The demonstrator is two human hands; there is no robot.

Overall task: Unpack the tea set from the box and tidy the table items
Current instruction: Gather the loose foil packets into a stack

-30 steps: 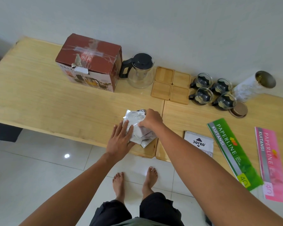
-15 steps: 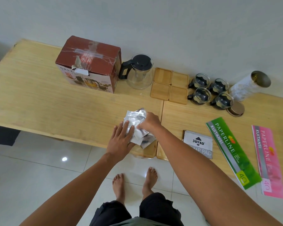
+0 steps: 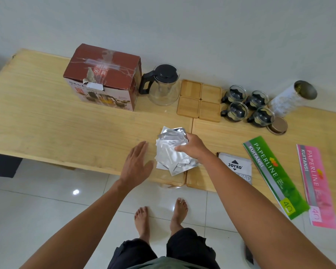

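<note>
The left hand has been lifted off the foil sachets, fingers flat, while the light, slippery stack near the surface's front edge is gripped by the right hand, best pinched across its edges.

The green booklet at the right of the frame reads "PAPERLINE" and "KUITANSI", with "40" on its lower end. The pink booklet at the far right carries the same "PAPERLINE", "KUITANSI" and "40". The grey pad left of them reads "JOYKO" and, fainter, "PAD". The red box at upper left bears Chinese characters, too small to read surely.
</note>
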